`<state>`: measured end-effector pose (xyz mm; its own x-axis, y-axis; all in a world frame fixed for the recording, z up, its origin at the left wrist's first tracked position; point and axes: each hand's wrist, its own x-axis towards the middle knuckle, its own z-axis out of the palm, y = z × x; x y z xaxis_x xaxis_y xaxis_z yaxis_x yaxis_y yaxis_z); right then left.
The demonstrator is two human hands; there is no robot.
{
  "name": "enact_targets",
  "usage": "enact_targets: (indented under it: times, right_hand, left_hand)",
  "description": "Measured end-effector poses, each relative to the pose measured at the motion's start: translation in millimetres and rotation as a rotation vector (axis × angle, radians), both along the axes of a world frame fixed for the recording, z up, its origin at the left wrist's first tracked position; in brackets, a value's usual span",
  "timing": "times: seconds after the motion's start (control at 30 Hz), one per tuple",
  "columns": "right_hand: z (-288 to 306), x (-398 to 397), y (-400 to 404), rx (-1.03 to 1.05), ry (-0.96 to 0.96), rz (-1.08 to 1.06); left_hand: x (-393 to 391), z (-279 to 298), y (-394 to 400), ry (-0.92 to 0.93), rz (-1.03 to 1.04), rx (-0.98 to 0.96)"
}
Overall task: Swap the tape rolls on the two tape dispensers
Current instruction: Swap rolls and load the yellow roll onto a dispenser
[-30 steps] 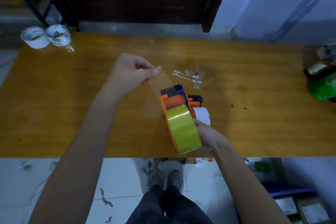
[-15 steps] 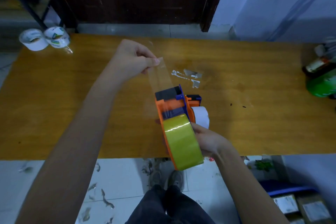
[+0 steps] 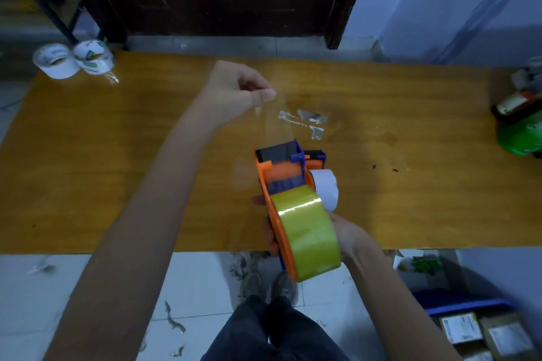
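Observation:
An orange tape dispenser (image 3: pixel 271 184) with a yellowish clear tape roll (image 3: pixel 308 231) mounted on it is held over the table's front edge by my right hand (image 3: pixel 344 236). My left hand (image 3: pixel 234 94) pinches the free end of the clear tape strip (image 3: pixel 271 123), which stretches from the dispenser's front up to my fingers. Behind it lies a second orange dispenser (image 3: pixel 315 160) with a white tape roll (image 3: pixel 325 189) on it, mostly hidden.
The wooden table (image 3: pixel 117 170) carries two white tape rolls (image 3: pixel 73 58) at its far left corner, scraps of used tape (image 3: pixel 305 121) in the middle, and a green object (image 3: pixel 519 133) with a bottle at the right edge. Boxes (image 3: pixel 481 334) sit on the floor at lower right.
My left hand has pulled the tape end farther away from the dispenser, so the strip is longer. The dispenser has tilted and shifted slightly toward me.

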<state>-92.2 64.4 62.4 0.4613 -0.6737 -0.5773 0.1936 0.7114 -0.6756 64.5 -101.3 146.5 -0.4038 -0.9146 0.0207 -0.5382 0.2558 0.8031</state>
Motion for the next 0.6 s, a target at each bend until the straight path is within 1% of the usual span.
enact_targets:
  times: [0.13,0.27,0.33,0.47,0.57,0.6]
  right_hand:
    - [5,-3,2,-0.030,-0.024,-0.027]
    - [5,0,0,-0.039,0.001,0.019]
    - [12,0,-3,-0.029,-0.008,0.008]
    - [25,0,-10,-0.069,0.137,-0.007]
    - [35,4,-15,-0.092,0.156,-0.003]
    - [35,2,-15,-0.081,0.175,-0.007]
  left_hand:
    - [14,-4,-3,0.032,0.039,0.056]
    - [10,-1,-5,0.043,0.077,0.034]
    - [12,7,-12,0.033,0.092,0.030]
    - [17,17,-22,0.042,0.099,0.006]
    - [13,14,-24,0.073,0.135,0.009]
    - [11,10,-25,0.081,0.147,0.041]
